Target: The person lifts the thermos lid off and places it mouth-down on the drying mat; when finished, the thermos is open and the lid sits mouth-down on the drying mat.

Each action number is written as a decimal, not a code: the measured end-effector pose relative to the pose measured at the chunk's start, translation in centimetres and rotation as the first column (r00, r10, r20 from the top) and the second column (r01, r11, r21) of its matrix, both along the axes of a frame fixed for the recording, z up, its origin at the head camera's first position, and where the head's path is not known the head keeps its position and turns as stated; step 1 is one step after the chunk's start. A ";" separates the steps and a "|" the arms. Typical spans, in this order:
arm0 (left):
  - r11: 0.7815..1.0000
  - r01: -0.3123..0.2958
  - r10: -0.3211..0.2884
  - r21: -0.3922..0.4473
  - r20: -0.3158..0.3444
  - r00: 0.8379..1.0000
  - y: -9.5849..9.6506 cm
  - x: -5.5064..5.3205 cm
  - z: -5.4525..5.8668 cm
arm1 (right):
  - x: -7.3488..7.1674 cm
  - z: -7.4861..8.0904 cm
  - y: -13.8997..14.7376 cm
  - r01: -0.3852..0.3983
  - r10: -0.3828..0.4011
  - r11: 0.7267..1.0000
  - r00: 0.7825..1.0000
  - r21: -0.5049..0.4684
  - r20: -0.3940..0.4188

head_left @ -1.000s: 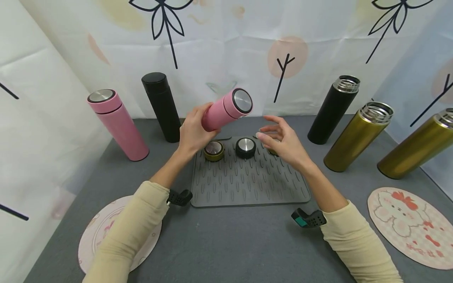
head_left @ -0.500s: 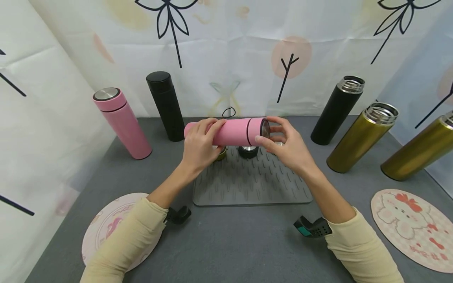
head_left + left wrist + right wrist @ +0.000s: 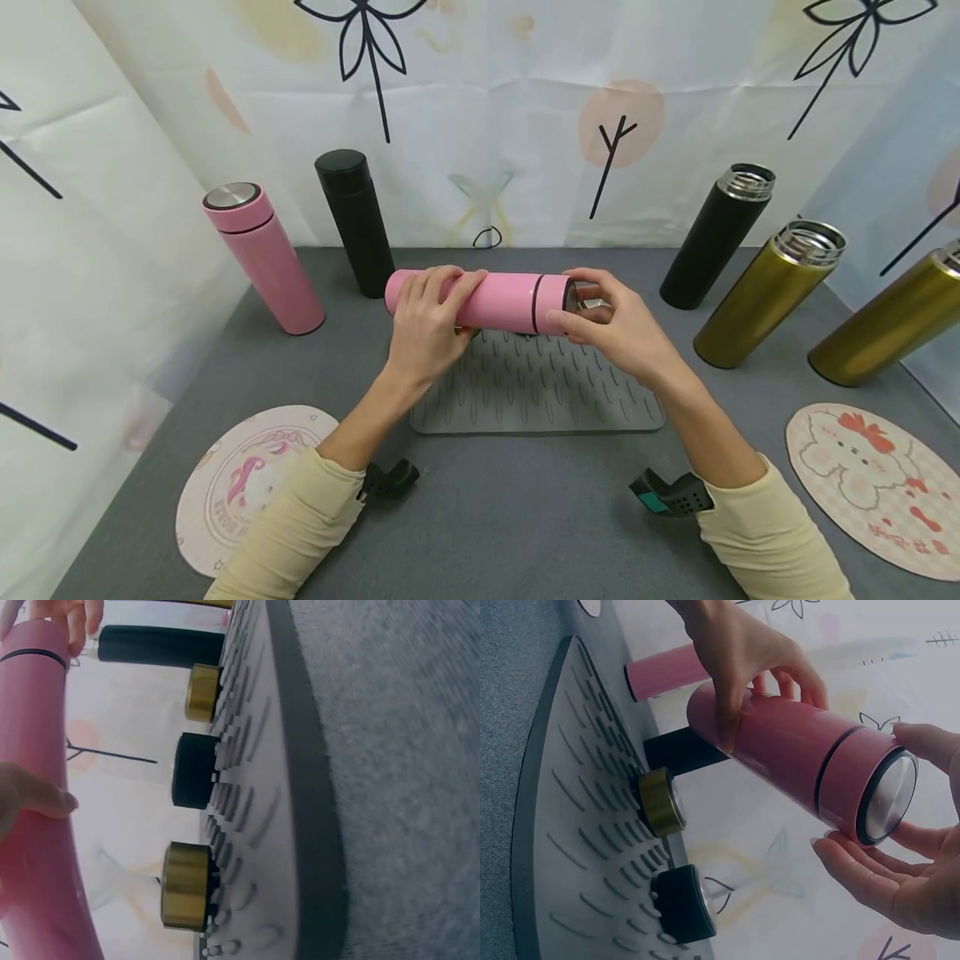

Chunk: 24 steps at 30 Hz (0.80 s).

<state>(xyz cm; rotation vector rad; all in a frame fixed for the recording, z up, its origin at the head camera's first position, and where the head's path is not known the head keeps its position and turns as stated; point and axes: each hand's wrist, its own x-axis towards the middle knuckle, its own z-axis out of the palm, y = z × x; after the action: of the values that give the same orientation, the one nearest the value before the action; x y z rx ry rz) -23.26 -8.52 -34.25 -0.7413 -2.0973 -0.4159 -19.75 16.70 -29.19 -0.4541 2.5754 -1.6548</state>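
Note:
A pink thermos [image 3: 502, 302] lies level in the air above a grey ridged mat [image 3: 540, 408]. My left hand [image 3: 423, 325] grips its body from above, thumb on the near side. At the other end my right hand [image 3: 622, 325] holds the pink cap [image 3: 551, 305] by its rim; the right wrist view shows the thumb on one side, fingers [image 3: 862, 881] on the other, and the cap's silver top [image 3: 891, 796] uncovered. The cap sits on the body. On the mat stand a gold cap [image 3: 185, 889], a black cap [image 3: 193, 771] and another gold cap [image 3: 202, 693].
Another capped pink thermos [image 3: 266, 262] and a capped black thermos [image 3: 356, 225] stand at back left. At right are an uncapped black thermos [image 3: 712, 242] and two uncapped gold ones, one nearer [image 3: 765, 300]. Round pink mats lie at left [image 3: 225, 500] and right [image 3: 877, 492].
The pink thermos has swung from tilted to level and come down a little. My right hand, earlier apart from it, has closed in on its cap.

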 end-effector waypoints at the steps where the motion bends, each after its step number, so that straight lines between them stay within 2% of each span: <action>1: 1.000 -0.001 0.001 -0.001 0.004 1.000 0.0 0.1 0.1 | 0.0 0.0 0.1 -0.001 0.001 1.000 1.000 -0.005 0.000; 6: 1.000 -0.019 0.020 -0.012 0.010 1.000 0.0 0.4 0.3 | 0.1 0.0 0.1 -0.013 0.013 0.999 1.000 -0.030 0.003; 11: 1.000 -0.023 0.023 -0.022 0.026 0.999 -0.2 0.7 0.3 | 0.1 -0.2 0.1 -0.015 0.015 1.000 1.000 0.002 -0.017; 15: 0.999 -0.015 0.017 -0.030 0.061 0.998 -0.4 0.8 0.4 | 0.0 -0.4 0.1 -0.025 0.026 1.000 0.997 0.018 -0.071; 18: 0.999 -0.015 0.018 -0.038 0.087 0.996 -0.4 0.9 0.5 | -0.3 -0.7 0.3 -0.066 0.068 0.998 0.987 0.023 -0.142; 21: 0.999 -0.013 0.017 -0.039 0.107 0.994 -0.5 0.9 0.7 | -0.7 -1.0 0.6 -0.139 0.146 0.989 0.956 0.045 -0.254; 24: 0.999 -0.005 0.009 -0.037 0.121 0.993 -0.6 1.0 0.9 | -1.1 -1.1 0.9 -0.211 0.236 0.972 0.883 0.106 -0.406</action>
<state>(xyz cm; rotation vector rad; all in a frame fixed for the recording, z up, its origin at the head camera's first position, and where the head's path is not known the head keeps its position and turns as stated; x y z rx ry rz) -22.27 -9.16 -33.36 -0.7463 -2.2260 -0.4295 -20.83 17.65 -30.33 -1.1704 2.7011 -1.5328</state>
